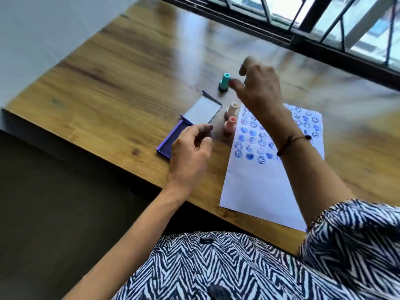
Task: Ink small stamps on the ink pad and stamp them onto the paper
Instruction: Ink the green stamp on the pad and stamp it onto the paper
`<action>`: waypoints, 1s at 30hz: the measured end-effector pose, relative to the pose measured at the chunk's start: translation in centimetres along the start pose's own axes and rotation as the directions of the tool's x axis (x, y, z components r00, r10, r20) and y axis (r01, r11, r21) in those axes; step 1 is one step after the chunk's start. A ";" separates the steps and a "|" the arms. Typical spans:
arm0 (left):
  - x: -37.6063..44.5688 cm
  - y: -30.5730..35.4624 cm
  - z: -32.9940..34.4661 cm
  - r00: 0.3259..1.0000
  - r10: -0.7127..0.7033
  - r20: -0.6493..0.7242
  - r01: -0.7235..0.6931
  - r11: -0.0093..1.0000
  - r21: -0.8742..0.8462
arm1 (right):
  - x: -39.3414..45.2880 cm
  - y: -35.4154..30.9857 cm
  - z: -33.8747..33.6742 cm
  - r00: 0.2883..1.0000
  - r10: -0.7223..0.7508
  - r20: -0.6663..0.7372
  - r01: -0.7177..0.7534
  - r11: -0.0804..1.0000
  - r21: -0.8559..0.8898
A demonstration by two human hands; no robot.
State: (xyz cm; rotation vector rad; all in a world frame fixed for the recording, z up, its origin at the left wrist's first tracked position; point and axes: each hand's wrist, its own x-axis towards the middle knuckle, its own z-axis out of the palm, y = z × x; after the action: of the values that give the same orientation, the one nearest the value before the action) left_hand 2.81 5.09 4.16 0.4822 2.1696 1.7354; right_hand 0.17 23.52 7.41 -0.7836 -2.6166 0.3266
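A teal stamp (224, 81) stands upright on the wooden table (121, 79). My right hand (258, 87) hovers just right of it, fingertips beside its top, holding nothing I can see. Two pale pink stamps (232, 108) (229, 124) stand between the open purple ink pad (171, 139) and the white paper (257, 187), which carries rows of blue smiley and heart prints. My left hand (191, 152) floats over the pad's near end, fingers loosely curled and empty. The pad's lid (205, 111) lies folded back.
The table's left and near edges drop off to a dark floor. A window with dark metal bars (307, 20) runs along the far right edge. My striped sleeve covers the paper's near right corner.
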 end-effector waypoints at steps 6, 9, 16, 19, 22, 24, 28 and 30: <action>-0.4 -0.4 -0.8 1.000 0.013 -0.023 -0.014 0.998 -0.064 | 5.2 0.0 4.2 0.914 -0.104 0.393 0.158 0.982 -0.106; -0.4 -1.0 -2.0 0.996 0.014 -0.093 -0.026 0.991 -0.133 | 4.6 -0.7 3.3 0.961 -0.081 0.266 0.042 0.988 0.149; -0.6 -2.4 -3.8 0.986 0.010 -0.167 -0.060 0.954 -0.294 | -7.0 -5.7 -0.5 0.779 -0.313 0.544 -0.299 0.578 0.760; -1.5 -3.4 -4.1 0.982 0.030 -0.188 -0.080 0.962 -0.261 | -8.9 -5.9 -0.1 0.806 -0.256 0.535 -0.344 0.532 0.773; -2.1 -4.1 -4.3 0.979 0.014 -0.202 -0.063 0.969 -0.239 | -10.1 -6.2 0.5 0.823 -0.230 0.520 -0.329 0.553 0.765; -2.1 -4.4 -4.5 0.976 -0.041 -0.213 -0.023 0.957 -0.290 | -10.5 -6.3 0.5 0.849 -0.247 0.467 -0.256 0.582 0.772; -1.9 -5.1 -5.2 0.942 -0.183 -0.283 0.036 0.889 -0.456 | -7.9 -6.1 0.8 0.948 -0.273 0.164 0.123 0.790 0.600; -1.9 -5.4 -5.1 0.939 -0.192 -0.284 0.051 0.898 -0.436 | -7.4 -6.2 1.7 0.901 -0.413 0.134 0.349 0.872 0.344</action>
State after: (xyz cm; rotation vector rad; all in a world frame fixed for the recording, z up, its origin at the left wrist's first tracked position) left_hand 1.94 -1.28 0.05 -0.0559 1.8706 2.2545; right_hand 2.14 14.09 5.75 -0.1193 -2.7290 0.7127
